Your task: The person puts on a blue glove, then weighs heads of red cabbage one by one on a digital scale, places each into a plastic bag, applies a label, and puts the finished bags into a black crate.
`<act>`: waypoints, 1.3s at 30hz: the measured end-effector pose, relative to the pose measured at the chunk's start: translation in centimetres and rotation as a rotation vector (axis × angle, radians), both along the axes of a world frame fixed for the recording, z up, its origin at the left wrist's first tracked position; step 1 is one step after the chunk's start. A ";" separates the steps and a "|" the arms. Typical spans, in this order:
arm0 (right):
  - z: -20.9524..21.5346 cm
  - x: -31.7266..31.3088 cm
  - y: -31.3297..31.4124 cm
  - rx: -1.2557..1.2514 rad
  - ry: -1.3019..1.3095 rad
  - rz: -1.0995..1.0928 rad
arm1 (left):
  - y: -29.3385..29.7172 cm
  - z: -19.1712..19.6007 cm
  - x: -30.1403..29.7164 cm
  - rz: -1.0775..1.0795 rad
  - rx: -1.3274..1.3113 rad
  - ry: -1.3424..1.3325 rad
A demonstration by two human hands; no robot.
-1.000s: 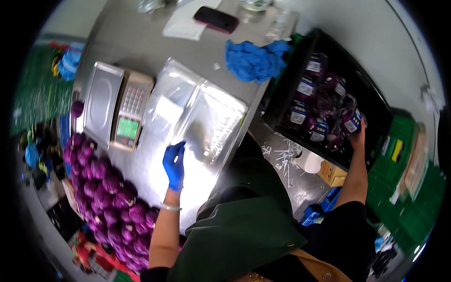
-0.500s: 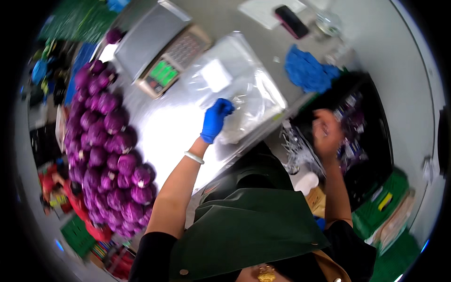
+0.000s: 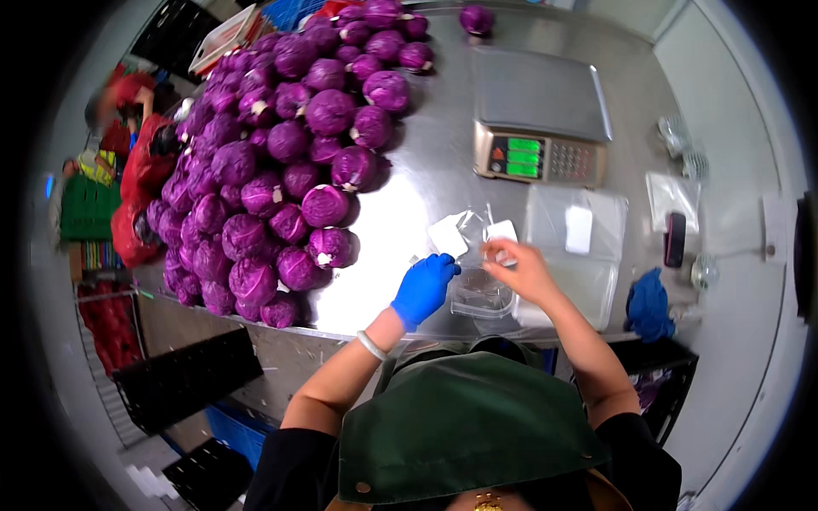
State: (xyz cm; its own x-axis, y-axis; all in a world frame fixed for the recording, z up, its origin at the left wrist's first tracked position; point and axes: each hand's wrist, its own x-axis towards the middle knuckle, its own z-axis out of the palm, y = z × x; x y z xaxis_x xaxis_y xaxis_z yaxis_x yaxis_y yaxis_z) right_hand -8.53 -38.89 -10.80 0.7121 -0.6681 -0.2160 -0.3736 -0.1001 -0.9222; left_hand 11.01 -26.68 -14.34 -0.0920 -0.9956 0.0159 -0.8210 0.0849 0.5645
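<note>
Pinching a clear bag (image 3: 481, 295) between closed left fingers (image 3: 440, 267).

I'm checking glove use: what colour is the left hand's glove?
The glove is bright blue, best seen in the head view.

I see a smooth metal table (image 3: 447, 106), glossy where light strikes it. The scale (image 3: 545, 128) pairs a satin metal pan with a beige plastic body. Clear, shiny plastic film makes the near bag (image 3: 483, 300) and the flat bag stack (image 3: 596, 285). I read the cabbages (image 3: 331, 112) as waxy and faintly veined, the left hand (image 3: 422, 291) as sheathed in matt blue rubber, the apron (image 3: 469, 430) as smooth, creased material.
</note>
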 end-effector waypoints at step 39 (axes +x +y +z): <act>-8.7 5.9 -1.2 1.102 0.122 -0.080 | 7.1 -0.1 3.0 0.266 -0.355 0.515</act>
